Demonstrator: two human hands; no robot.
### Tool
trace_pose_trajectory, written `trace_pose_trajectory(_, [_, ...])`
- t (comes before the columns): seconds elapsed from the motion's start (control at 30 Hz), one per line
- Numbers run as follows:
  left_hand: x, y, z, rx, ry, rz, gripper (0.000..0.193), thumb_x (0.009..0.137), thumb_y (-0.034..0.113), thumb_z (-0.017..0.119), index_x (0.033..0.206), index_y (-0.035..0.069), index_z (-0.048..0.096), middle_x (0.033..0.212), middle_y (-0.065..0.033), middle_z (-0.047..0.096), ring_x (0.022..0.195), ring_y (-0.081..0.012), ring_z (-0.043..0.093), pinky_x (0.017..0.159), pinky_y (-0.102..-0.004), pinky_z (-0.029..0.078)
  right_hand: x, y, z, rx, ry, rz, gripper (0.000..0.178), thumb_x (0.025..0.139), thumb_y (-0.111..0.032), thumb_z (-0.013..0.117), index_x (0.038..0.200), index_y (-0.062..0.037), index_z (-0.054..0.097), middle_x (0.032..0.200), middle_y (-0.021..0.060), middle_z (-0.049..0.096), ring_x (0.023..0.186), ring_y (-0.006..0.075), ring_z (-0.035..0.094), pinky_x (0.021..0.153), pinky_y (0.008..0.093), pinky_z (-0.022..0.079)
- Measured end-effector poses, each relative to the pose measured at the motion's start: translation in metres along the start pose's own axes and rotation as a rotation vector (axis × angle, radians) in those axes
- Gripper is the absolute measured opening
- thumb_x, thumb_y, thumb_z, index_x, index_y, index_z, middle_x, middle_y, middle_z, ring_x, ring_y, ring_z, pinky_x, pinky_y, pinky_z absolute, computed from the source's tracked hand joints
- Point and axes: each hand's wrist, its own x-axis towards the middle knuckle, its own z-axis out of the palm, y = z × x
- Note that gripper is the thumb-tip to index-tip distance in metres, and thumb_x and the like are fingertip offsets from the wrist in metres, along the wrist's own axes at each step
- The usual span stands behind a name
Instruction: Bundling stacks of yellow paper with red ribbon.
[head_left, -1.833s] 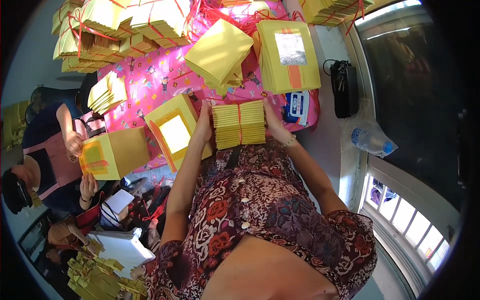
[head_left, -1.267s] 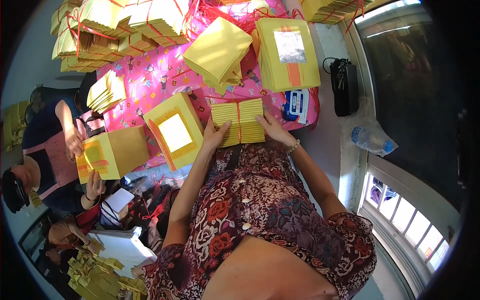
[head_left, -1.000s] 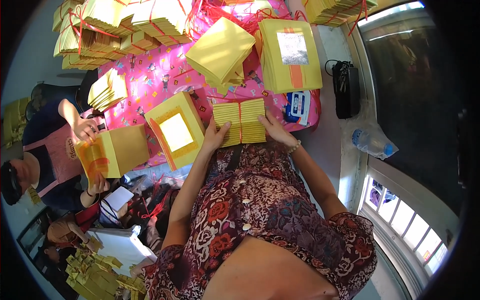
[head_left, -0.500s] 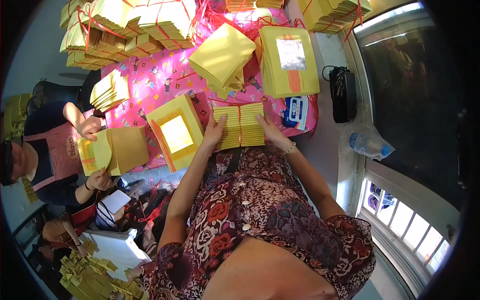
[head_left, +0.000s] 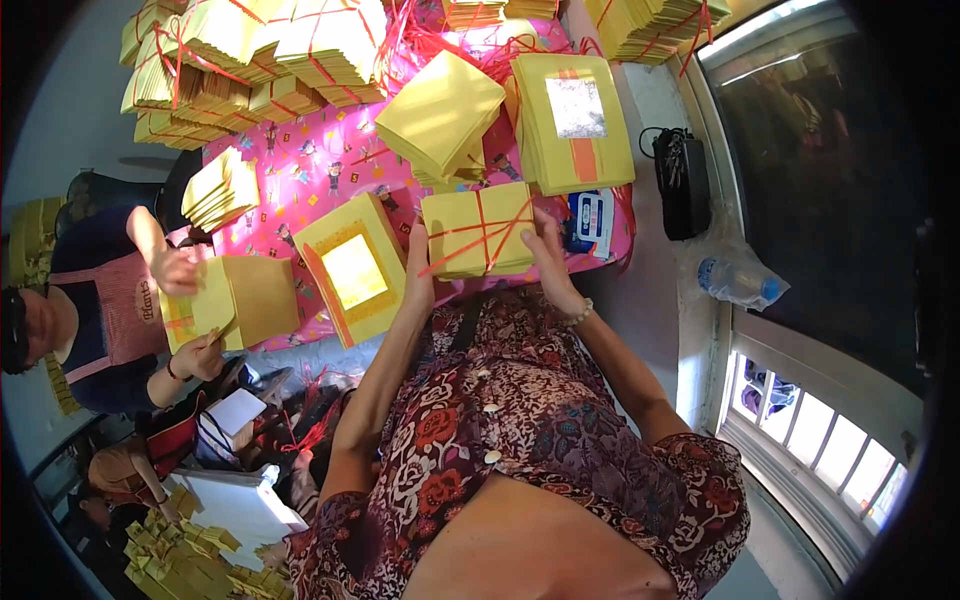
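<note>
A bundle of folded yellow paper (head_left: pixel 462 212), tied crosswise with red ribbon, is between my two hands at the near edge of the pink table. My left hand (head_left: pixel 420 275) grips its left side, and my right hand (head_left: pixel 546 260) is wrapped round the right side. The bundle's flat face and loose ribbon ends point up. To its left lies a stack of yellow sheets with a bright square (head_left: pixel 355 272). Beyond it is a fanned stack of plain yellow paper (head_left: pixel 440 110), and to the right a thick stack with a silver square (head_left: pixel 577 108).
A blue-and-white packet (head_left: pixel 590 225) sits at the table's right edge. Tied paper bundles (head_left: pixel 330 45) are piled at the back left. A co-worker (head_left: pixel 105 300) handles yellow sheets (head_left: pixel 260 300) on the left. A black case (head_left: pixel 683 190) and a bagged bottle (head_left: pixel 738 282) are by the window.
The bundle has been turned from its layered edge side to its flat face, showing crossed ribbon with loose ends. My hands have shifted round its sides. The co-worker's upper hand has moved over the sheets.
</note>
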Motion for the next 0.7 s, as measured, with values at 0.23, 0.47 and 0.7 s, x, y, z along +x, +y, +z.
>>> trace_pose_trajectory(0.23, [0.018,-0.026,-0.025,-0.087,0.232,-0.216,0.054,0.097,0.048,0.032,0.127,0.005,0.047,0.118,-0.0097,0.057,0.107,-0.0201,0.056,0.096,-0.0347,0.042,0.01,0.041,-0.018,0.042,0.156,0.364,0.051,0.094,-0.038,0.049,0.128,-0.0011,0.039,0.125,0.0092,0.048,0.114,0.0169,0.046,0.093,0.0265,0.038])
trace_pose_trajectory(0.47, [0.03,-0.02,-0.014,-0.076,0.284,-0.536,0.064,0.096,0.055,0.025,0.131,0.005,0.044,0.129,-0.013,0.051,0.119,-0.0269,0.049,0.1,-0.0414,0.039,0.035,0.013,0.004,0.376,0.086,0.631,0.056,0.096,-0.05,0.03,0.126,-0.006,0.048,0.121,0.0075,0.056,0.108,0.0154,0.054,0.093,0.03,0.042])
trace_pose_trajectory(0.7, [0.017,-0.026,-0.023,-0.156,0.153,-0.293,0.057,0.099,0.048,0.026,0.132,0.005,0.042,0.133,-0.0106,0.047,0.123,-0.023,0.043,0.105,-0.0365,0.032,0.02,0.024,-0.01,0.484,0.092,0.374,0.047,0.096,-0.039,0.039,0.127,-0.0042,0.046,0.125,0.0061,0.052,0.115,0.0156,0.048,0.097,0.0308,0.039])
